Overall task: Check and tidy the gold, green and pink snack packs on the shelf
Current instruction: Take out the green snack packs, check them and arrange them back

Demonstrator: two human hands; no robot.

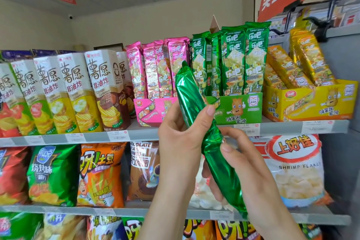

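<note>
I hold one long green foil snack pack (191,99) slanted in front of the shelf, its plain back toward me. My left hand (181,138) grips its upper half, thumb across the foil. My right hand (245,171) wraps the lower half from the right. Behind it, green packs (243,60) stand upright in a green display box (241,107). Pink packs (153,68) stand in a pink box (150,111) to the left. Gold packs (303,60) lean back in a yellow box (311,101) to the right.
Tall cream chip cartons (74,91) fill the shelf's left part. The grey shelf edge (87,136) carries price tags. Below it hang chip bags (99,175) and a shrimp flakes bag (296,169). A grey side panel (339,84) closes the right end.
</note>
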